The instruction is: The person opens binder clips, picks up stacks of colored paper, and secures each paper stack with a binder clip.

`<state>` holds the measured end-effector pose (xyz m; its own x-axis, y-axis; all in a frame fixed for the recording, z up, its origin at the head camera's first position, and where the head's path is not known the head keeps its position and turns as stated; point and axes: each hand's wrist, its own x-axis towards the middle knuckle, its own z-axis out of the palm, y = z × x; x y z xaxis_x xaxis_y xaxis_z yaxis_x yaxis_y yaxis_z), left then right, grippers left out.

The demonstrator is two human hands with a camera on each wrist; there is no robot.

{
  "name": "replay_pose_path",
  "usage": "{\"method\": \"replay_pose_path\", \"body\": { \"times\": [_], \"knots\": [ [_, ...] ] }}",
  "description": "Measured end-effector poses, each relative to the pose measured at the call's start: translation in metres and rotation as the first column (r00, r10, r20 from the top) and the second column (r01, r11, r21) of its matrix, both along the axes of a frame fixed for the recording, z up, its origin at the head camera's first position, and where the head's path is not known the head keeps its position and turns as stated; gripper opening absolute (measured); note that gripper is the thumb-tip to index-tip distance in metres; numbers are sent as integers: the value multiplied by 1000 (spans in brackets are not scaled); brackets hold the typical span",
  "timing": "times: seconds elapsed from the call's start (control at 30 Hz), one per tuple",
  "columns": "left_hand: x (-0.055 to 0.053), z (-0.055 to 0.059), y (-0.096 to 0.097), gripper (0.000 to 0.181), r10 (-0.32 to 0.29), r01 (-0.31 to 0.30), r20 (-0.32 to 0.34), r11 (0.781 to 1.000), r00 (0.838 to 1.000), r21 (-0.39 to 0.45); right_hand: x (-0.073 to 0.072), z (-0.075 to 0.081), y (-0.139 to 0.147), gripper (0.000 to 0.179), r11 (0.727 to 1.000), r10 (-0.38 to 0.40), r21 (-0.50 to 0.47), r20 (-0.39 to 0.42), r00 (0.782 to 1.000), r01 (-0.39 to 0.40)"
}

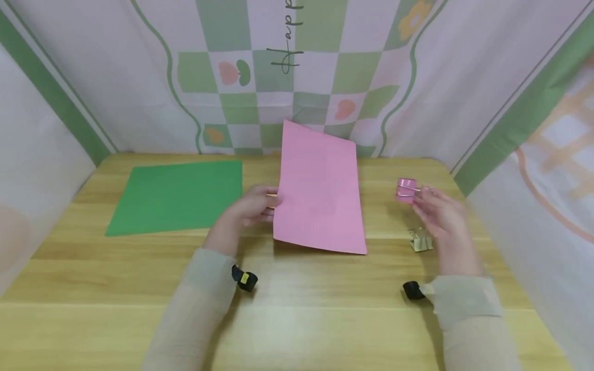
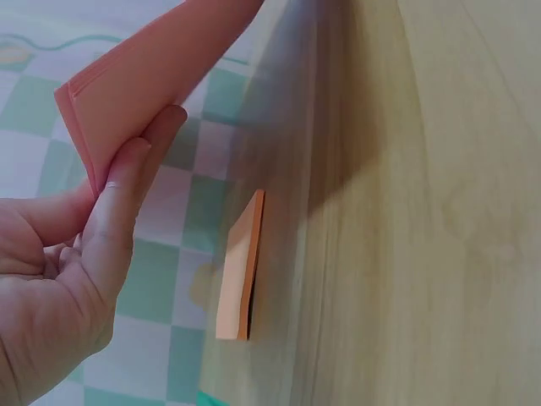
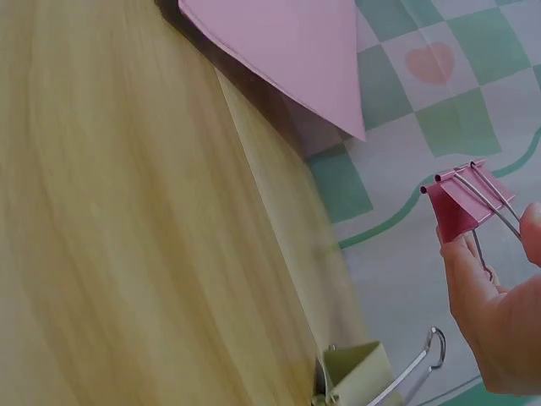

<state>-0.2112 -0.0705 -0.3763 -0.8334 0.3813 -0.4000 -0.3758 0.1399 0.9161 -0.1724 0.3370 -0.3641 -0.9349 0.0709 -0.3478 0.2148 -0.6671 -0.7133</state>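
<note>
My left hand [image 1: 255, 206] pinches the left edge of a pink paper stack [image 1: 320, 193], lifting it at a tilt off the table. In the left wrist view, layered edges show at the end of the pink paper [image 2: 144, 93], between thumb and fingers. My right hand [image 1: 443, 216] holds a pink binder clip [image 1: 406, 190] by its wire handles, to the right of the paper and apart from it. The right wrist view shows the thumb on one handle of this clip [image 3: 461, 207]. A gold binder clip [image 1: 421, 240] lies on the table just below the right hand.
Green paper [image 1: 181, 198] lies flat at the left of the wooden table [image 1: 297, 319]. A small orange pad [image 2: 243, 271] rests on the table near the left hand. A checked curtain [image 1: 315, 62] hangs behind the table's far edge.
</note>
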Motion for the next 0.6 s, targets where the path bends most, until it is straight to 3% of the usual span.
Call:
{"method": "replay_pose_path", "body": {
  "times": [0.17,0.6],
  "knots": [
    [4,2,-8,46,25,-25,-22,1000,999,7,-6,3,-13,19,999,12,29,10,1000,-13],
    [8,1,-8,42,2,4,-96,998,995,65,-20,-3,-28,21,997,47,68,20,999,-48]
  ]
}}
